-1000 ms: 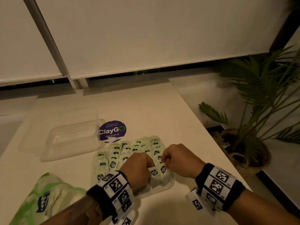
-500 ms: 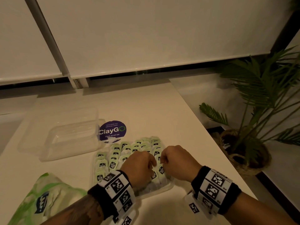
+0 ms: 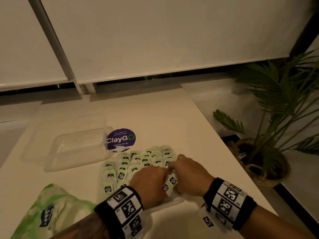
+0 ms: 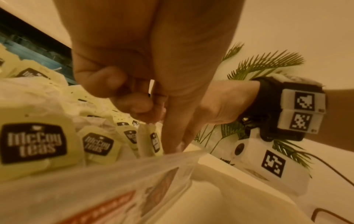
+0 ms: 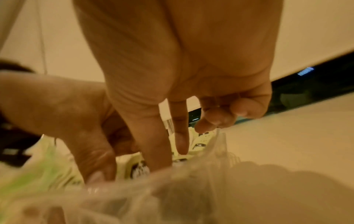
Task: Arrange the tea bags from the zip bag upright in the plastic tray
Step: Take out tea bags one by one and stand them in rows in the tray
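A clear plastic tray [image 3: 177,200] lies on the white table, filled with several rows of pale green tea bags [image 3: 121,175] standing on edge. Both hands work at its near right corner. My left hand [image 3: 163,175] has curled fingers and a straight thumb [image 4: 178,133] and pinches the top of a tea bag [image 4: 151,141]. My right hand [image 3: 174,169] reaches down with thumb and index finger [image 5: 181,136] on either side of a tea bag [image 5: 197,145]. The green and white zip bag [image 3: 48,213] lies at the near left.
A clear lidded container [image 3: 74,145] sits at the left, beside a round purple sticker [image 3: 120,139]. The table's right edge runs close to the tray. Beyond it a potted palm [image 3: 262,163] stands on the floor.
Both hands have closed in on each other over the tray's near right corner. The right hand has slid a little farther along the row, with its fingertips lower among the bags.
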A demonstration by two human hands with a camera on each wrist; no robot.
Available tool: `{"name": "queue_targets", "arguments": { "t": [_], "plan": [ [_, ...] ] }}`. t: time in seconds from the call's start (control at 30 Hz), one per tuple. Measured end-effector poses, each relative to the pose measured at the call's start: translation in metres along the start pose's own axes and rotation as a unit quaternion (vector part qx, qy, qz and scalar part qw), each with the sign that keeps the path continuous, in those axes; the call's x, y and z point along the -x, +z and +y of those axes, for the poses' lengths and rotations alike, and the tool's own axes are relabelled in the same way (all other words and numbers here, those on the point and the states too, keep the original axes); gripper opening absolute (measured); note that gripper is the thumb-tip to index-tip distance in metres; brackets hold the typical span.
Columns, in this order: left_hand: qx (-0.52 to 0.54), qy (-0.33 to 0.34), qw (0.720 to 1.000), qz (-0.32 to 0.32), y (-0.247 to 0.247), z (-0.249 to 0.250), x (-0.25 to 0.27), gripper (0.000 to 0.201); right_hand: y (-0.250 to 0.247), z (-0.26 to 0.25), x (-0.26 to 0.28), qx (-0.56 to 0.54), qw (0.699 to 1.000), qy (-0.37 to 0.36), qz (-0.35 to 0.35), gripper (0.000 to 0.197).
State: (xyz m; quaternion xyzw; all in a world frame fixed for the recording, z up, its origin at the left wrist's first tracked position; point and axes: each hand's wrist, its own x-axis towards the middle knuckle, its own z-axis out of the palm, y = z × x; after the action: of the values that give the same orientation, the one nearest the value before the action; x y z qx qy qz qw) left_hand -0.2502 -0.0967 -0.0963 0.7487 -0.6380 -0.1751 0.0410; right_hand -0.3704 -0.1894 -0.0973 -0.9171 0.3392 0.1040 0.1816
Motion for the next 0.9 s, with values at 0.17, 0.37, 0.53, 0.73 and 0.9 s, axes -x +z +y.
{"name": "queue_targets", "arguments": {
  "t": [0.17,0.37,0.53,0.73,0.9],
  "plan": [
    [-0.023,-0.034,0.999,-0.007,-0.001,-0.002,-0.003,0.021,0.002,-0.003,0.001,0.042,0.999,0.019,0.027,0.034],
    [0.050,-0.039,0.998,0.006,0.002,-0.014,-0.008,0.028,0.001,0.000,0.007,0.009,0.999,0.016,0.027,0.039],
    [0.120,-0.021,0.992,0.045,-0.029,-0.020,0.004,0.025,-0.008,0.000,0.013,-0.035,0.999,0.014,0.032,0.037],
    [0.140,-0.085,0.973,0.164,-0.110,-0.074,0.069,0.026,-0.039,-0.028,0.023,-0.174,0.980,-0.043,0.082,0.020],
    [0.160,-0.205,0.941,0.217,-0.129,-0.151,0.143,0.020,-0.035,-0.105,0.019,-0.270,0.954,-0.122,0.051,0.008]
  ]
}}
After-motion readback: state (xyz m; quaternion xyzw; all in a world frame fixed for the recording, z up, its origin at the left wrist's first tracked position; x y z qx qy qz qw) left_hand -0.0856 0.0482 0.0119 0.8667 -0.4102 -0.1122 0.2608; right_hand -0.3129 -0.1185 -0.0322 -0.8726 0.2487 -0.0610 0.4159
